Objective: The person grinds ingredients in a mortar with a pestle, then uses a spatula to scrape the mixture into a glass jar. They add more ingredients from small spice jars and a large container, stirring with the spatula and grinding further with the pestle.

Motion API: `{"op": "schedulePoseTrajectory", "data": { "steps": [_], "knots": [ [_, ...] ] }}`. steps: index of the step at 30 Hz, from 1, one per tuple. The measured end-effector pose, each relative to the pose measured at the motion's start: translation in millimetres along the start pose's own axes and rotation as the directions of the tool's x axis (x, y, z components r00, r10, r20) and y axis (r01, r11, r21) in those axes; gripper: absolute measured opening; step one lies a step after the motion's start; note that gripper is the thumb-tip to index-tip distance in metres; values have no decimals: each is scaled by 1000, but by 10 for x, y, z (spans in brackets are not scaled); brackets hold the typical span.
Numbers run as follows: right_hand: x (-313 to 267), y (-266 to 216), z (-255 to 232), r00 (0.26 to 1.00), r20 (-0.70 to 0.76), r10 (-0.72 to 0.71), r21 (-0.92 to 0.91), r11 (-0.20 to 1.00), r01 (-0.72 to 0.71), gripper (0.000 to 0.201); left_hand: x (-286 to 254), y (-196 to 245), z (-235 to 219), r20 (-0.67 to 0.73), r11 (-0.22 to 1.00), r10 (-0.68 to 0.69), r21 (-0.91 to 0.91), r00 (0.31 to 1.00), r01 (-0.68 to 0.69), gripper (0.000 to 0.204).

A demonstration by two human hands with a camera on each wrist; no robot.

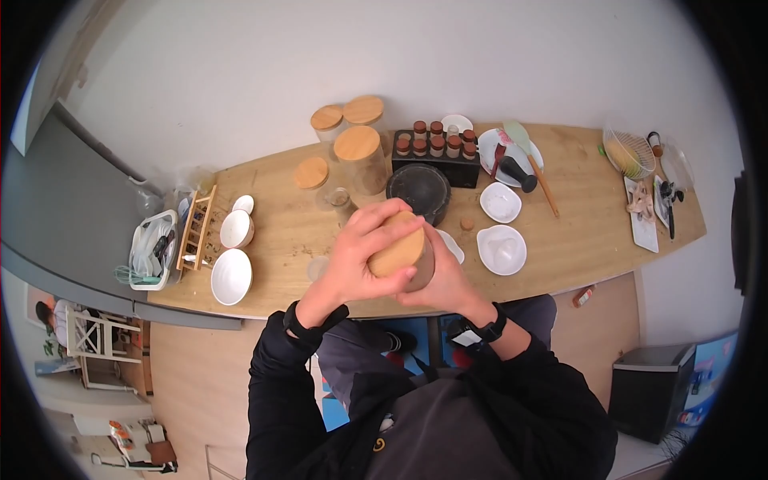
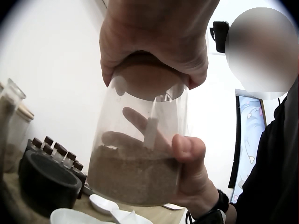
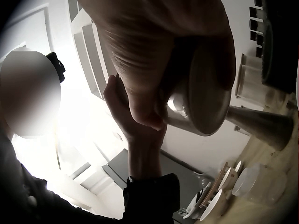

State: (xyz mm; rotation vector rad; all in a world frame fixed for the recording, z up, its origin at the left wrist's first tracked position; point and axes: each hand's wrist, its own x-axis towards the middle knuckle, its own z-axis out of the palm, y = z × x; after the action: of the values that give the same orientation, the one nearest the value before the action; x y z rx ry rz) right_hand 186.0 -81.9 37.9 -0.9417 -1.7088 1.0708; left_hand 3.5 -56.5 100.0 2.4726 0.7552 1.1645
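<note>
A glass jar point(image 2: 135, 177) with brownish powder filling its lower part is held up above the table's front edge, tilted in the head view. My left hand point(image 1: 356, 252) grips its round wooden lid point(image 1: 398, 254) from above, fingers curled over the rim. Around the glass body curl the fingers and thumb of my right hand point(image 1: 444, 276). In the left wrist view a white strip shows inside the jar above the powder, and the lid sits at the jar's mouth. The right wrist view shows the jar's base point(image 3: 210, 93) beside my right hand point(image 3: 182, 51).
Behind the jar stand a black stone bowl point(image 1: 418, 192), a spice rack point(image 1: 436, 164) and several wooden-lidded jars point(image 1: 364, 164). White dishes point(image 1: 502, 250) lie to the right, white bowls point(image 1: 231, 277) to the left. A small glass bottle point(image 1: 341, 202) stands near my left hand.
</note>
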Motion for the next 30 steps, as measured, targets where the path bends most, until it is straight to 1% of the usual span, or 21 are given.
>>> {"op": "schedulePoseTrajectory", "data": {
  "steps": [2, 4, 5, 7, 8, 9, 11, 14, 17, 20, 23, 26, 27, 28, 29, 30],
  "knots": [
    [-43, -28, 1, 996, 93, 3, 102, 995, -13, 103, 11, 37, -65, 49, 999, 37, -35, 998, -35, 55],
    [-35, -9, -2, 993, 121, 7, 151, 988, -25, 105, 49, 106, -110, 78, 998, 60, -41, 995, -57, 57],
    [-36, -1, 3, 990, 137, 10, 175, 984, -34, 107, 47, 120, -107, 74, 999, 24, -51, 997, -20, 58],
    [-38, -1, 28, 995, 97, 2, 193, 981, -21, 108, 52, 138, -110, 65, 996, -41, -72, 997, 46, 59],
    [-41, 4, 30, 997, 74, -2, 201, 979, -13, 108, 36, 148, -130, 77, 998, -52, -33, 996, 54, 77],
    [-47, 62, 27, 998, 58, 1, 207, 978, -13, 109, 2, 156, -96, -2, 984, -132, -122, 991, 131, 86],
    [-69, 222, 20, 1000, 22, 13, 222, 975, -18, 109, -110, 176, 70, -130, 915, -305, -316, 943, 252, 104],
    [-94, 195, -30, 1000, 17, -9, 67, 998, 8, 111, -244, 234, 221, -127, 867, -431, -332, 894, 371, 120],
    [-115, 108, 7, 1000, 26, -3, 45, 999, 2, 112, -289, 258, 210, -155, 884, -421, -289, 894, 367, 115],
    [-116, 156, 123, 998, 61, -13, 190, 982, 1, 114, -386, 245, 151, -123, 901, -398, -239, 909, 362, 110],
    [-90, 236, 214, 988, 149, -36, 107, 994, 20, 114, -497, 305, 67, -181, 902, -422, -178, 888, 392, 107],
    [-10, -18, 268, 974, 187, -126, 61, 991, 116, 112, -590, 399, -104, -290, 905, -424, -94, 858, 415, 102],
    [0, -15, 266, 975, 179, -135, 76, 989, 123, 111, -624, 401, -216, -398, 897, -441, -161, 804, 412, 101],
    [13, -1, 271, 975, 169, -144, 94, 987, 130, 109, -669, 370, -358, -496, 887, -460, -224, 736, 403, 99],
    [19, 11, 261, 975, 162, -154, 110, 984, 137, 108, -721, 294, -499, -546, 893, -435, -161, 716, 420, 99],
    [13, 47, 226, 969, 167, -180, 55, 983, 173, 109, -751, 207, -637, -593, 893, -406, -98, 695, 438, 98]
  ]
}}
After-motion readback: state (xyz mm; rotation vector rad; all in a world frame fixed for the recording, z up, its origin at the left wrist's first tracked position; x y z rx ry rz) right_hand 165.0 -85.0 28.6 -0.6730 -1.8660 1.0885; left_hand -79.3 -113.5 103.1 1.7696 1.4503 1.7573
